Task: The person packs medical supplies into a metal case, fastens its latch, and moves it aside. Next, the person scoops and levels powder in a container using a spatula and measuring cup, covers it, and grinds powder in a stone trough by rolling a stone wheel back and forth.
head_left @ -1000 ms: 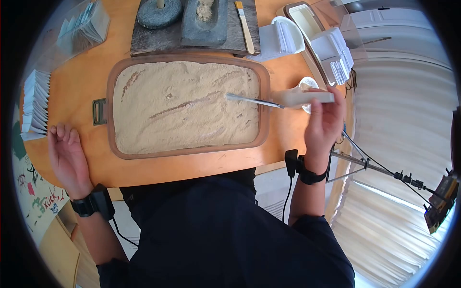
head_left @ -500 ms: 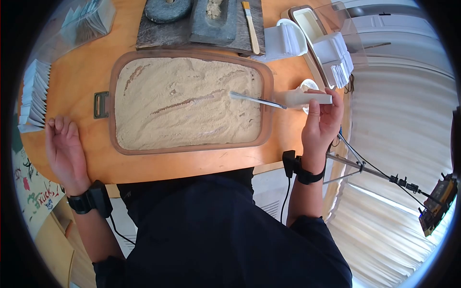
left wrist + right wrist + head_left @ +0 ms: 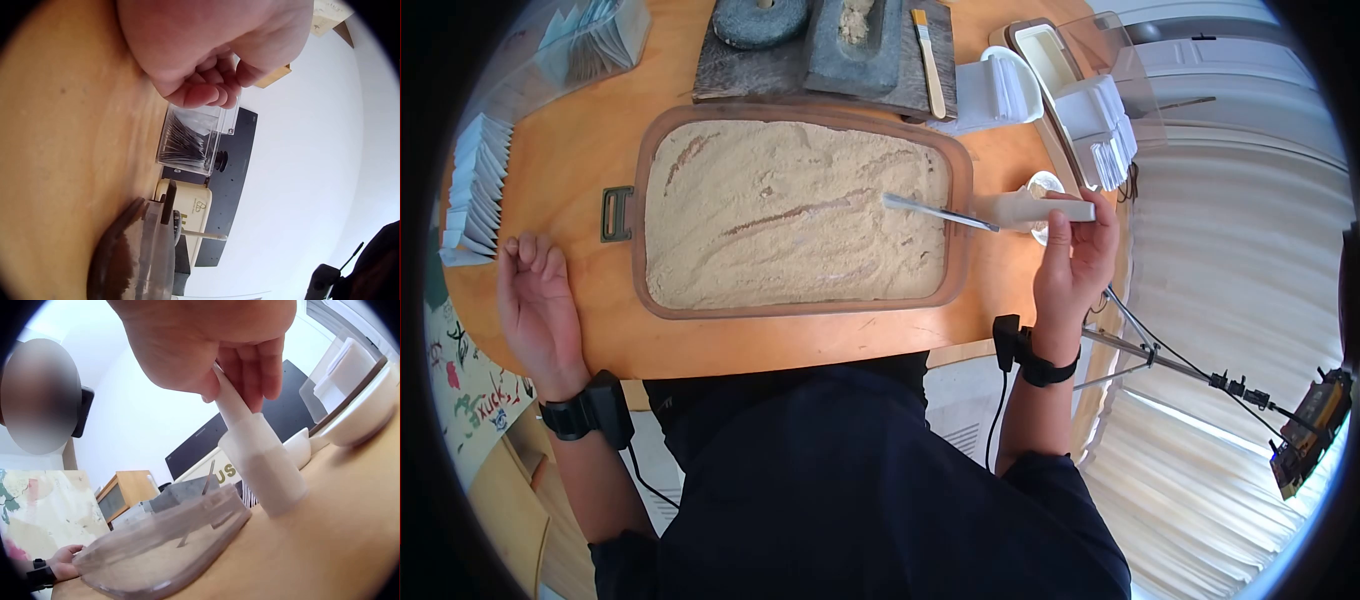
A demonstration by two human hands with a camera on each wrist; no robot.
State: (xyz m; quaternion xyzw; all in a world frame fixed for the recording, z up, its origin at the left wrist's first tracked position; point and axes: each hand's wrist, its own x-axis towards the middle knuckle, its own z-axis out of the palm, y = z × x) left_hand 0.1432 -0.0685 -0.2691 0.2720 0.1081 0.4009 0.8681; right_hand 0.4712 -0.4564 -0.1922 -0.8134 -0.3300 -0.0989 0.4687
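My right hand pinches the white handle of a tool whose wide, pale end points left, above the table beside a small white cup. From the right wrist view, thumb and fingers of that hand grip the handle; where tool and cup meet cannot be told. A tray of pale powder lies to its left, a thin metal tool slanting over the right rim. Palm up on the table's left side, my left hand has loosely curled fingers and holds nothing, also in the left wrist view.
Folded white papers stand behind the left hand, near a clear box. Behind the tray are a dark board, a stone trough and a brush. White containers with papers stand back right.
The head view has shifted slightly, so the tray sits a little farther right and higher. Both hands keep nearly the same pose, the right one still gripping the white handle.
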